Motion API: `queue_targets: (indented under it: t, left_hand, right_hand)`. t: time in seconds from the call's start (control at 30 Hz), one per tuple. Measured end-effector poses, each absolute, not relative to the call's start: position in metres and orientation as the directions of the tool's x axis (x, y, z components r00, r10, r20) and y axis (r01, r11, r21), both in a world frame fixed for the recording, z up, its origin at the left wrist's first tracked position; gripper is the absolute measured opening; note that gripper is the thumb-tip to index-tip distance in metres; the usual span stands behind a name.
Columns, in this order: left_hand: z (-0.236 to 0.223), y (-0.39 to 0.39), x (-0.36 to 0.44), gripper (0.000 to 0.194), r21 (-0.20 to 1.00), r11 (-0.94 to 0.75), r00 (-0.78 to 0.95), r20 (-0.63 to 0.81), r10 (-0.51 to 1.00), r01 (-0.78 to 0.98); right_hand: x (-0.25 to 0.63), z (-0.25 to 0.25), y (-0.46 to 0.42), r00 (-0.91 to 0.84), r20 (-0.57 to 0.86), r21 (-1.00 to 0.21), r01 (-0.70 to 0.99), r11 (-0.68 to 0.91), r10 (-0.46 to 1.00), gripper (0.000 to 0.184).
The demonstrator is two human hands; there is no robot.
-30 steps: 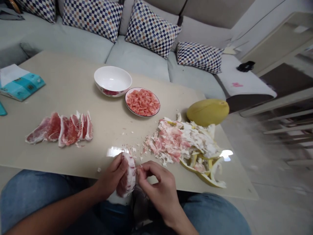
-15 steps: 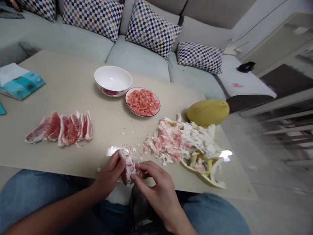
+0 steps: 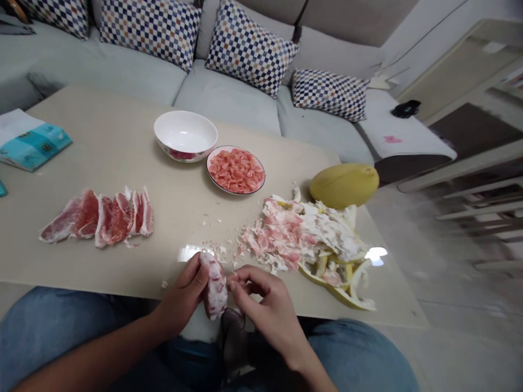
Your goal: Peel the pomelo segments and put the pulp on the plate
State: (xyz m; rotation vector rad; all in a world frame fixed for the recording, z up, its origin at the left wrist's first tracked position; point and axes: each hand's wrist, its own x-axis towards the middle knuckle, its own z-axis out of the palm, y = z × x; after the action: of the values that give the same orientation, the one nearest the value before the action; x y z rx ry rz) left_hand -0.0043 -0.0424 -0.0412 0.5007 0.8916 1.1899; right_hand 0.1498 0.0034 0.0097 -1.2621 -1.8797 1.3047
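My left hand [image 3: 186,296] grips a pomelo segment [image 3: 215,294], coated in white pith with reddish patches, over the table's near edge. Just to its right, my right hand [image 3: 261,305] has thumb and forefinger pinched together. What lies in that pinch is too small to make out. Peeled-off pith and pink membrane [image 3: 281,234] make a heap on the right, with curved yellow rind [image 3: 347,296] along its near side. Several pomelo segments [image 3: 102,218] stand in a row on the left. A dark-rimmed plate [image 3: 209,173] holds pink pomelo flesh [image 3: 237,170].
Behind the plate is a white bowl [image 3: 186,133] with a flower pattern. A whole yellow pomelo [image 3: 345,185] sits beyond the heap. A blue tissue pack [image 3: 36,144] lies at the far left of the table [image 3: 102,136]. Past the table runs a sofa [image 3: 229,106] with checked cushions.
My right hand's fingers have drawn slightly away from the segment into a pinch. The segment has turned a little in my left hand, showing more of its pith side.
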Motion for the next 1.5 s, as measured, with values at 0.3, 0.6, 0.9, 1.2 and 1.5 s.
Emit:
queue_targets:
  t: [0.3,0.6,0.9,1.2,1.5]
  left_hand:
    - [-0.046,-0.042,-0.007,0.031,0.755,0.309,0.101,-0.31,0.945,-0.578]
    - [-0.041,-0.034,-0.005,0.03,0.611,0.322,0.055,-0.415,0.908,-0.723]
    - [-0.034,-0.022,-0.016,0.028,0.353,0.437,0.347,-0.291,0.892,-0.827]
    - [-0.038,-0.024,-0.02,0.007,0.428,0.371,0.306,-0.216,0.927,-0.824]
    - [-0.04,-0.024,-0.02,0.033,0.349,0.265,0.181,-0.256,0.95,-0.899]
  right_hand:
    - [0.142,0.006,-0.003,-0.41,-0.094,-0.939,0.339,0.056,0.907,0.011]
    - [0.147,0.027,-0.022,-0.565,0.011,-0.903,0.349,0.251,0.825,0.014]
    - [0.214,-0.001,0.046,0.002,0.36,-0.723,0.633,0.278,0.933,0.01]
    - [0.24,-0.023,0.073,-0.163,0.571,-0.274,0.886,0.373,0.805,0.02]
    - [0.17,0.001,0.015,-0.397,0.235,-0.808,0.428,0.406,0.887,0.008]
